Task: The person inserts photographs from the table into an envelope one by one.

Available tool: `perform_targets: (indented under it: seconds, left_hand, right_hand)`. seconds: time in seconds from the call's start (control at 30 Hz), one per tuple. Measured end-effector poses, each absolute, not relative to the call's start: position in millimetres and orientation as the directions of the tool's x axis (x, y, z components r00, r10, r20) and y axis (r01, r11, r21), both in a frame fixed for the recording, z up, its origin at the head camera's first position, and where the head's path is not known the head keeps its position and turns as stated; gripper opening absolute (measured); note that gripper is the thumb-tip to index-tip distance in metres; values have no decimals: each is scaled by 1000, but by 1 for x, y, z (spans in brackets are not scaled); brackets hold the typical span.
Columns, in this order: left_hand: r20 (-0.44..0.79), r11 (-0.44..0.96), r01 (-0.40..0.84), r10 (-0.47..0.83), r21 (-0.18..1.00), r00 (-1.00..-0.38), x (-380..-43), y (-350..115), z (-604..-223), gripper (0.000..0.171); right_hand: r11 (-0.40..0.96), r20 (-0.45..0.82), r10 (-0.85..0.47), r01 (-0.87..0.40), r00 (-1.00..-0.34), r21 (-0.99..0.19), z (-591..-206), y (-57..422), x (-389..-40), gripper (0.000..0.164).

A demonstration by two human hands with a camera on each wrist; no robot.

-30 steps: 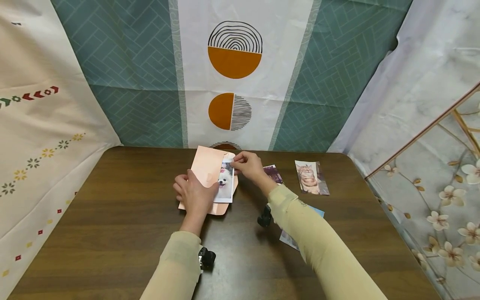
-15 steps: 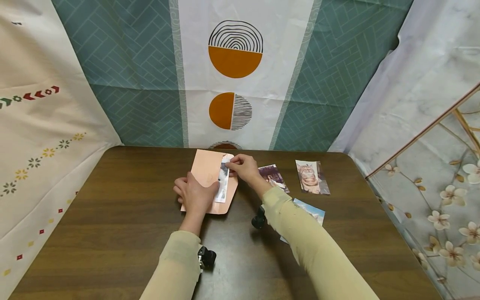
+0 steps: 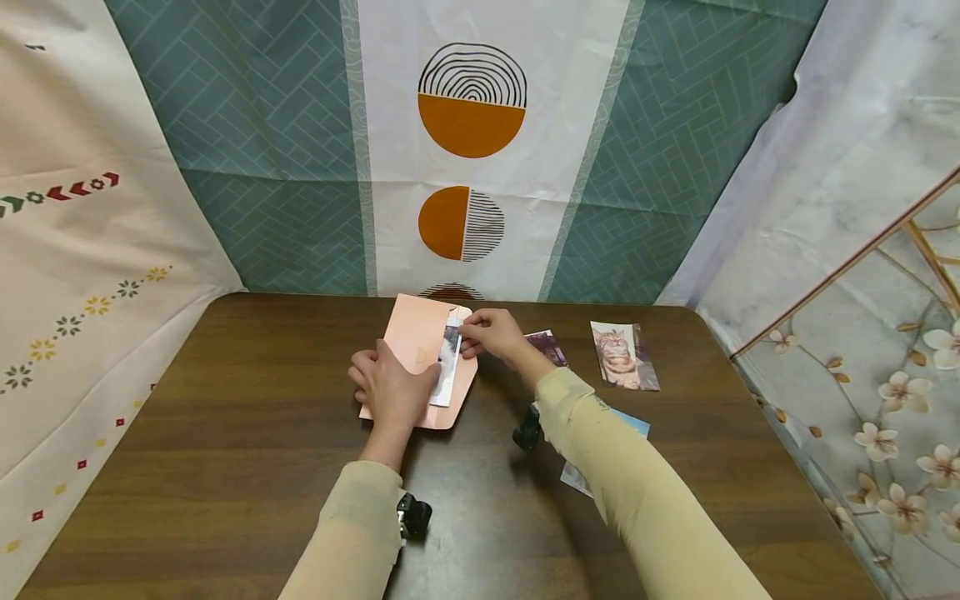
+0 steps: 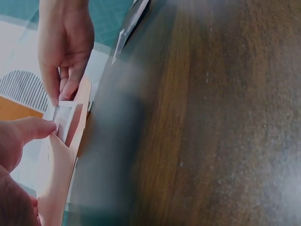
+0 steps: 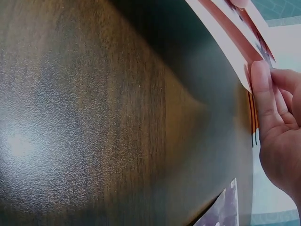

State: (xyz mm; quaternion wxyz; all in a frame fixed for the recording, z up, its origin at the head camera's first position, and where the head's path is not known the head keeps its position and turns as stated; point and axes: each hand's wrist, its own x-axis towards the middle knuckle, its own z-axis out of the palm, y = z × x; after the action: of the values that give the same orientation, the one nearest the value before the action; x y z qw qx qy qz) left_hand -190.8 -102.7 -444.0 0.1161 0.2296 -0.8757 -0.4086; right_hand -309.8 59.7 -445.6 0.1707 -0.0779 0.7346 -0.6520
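A peach envelope [image 3: 415,325] lies tilted on the table, its opening and flap facing right. My left hand [image 3: 393,387] grips its left part, with the thumb at the edge of the opening, as the left wrist view also shows of the envelope [image 4: 52,183]. A white-bordered photo [image 3: 447,371] sticks out of the opening as a narrow strip; the rest is hidden inside. Its upper right edge is pinched between the thumb and fingers of my right hand [image 3: 493,335]. In the right wrist view the right hand [image 5: 280,127] reaches over the flap at the photo's edge.
Right of the envelope, a purple photo [image 3: 547,346] is partly covered by the right forearm. A cat photo [image 3: 617,357] lies further right. Under the right sleeve a blue-edged photo [image 3: 636,423] shows in part. Cloth curtains [image 3: 300,233] hang behind the wooden table [image 3: 247,467].
The photo has slid left into the envelope: the white dog on it showed a second ago, and now only a narrow strip shows. My right hand has shifted slightly with it; the left stays.
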Motion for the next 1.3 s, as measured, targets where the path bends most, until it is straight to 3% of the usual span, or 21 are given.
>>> perform_targets:
  seconds: [1.3]
  left_hand:
    - [-30, 532, -321, -484, 784, -874, -191, -102, -437, 104]
  right_hand:
    - [145, -182, -386, 135, -905, -980, -437, 53, -307, 13]
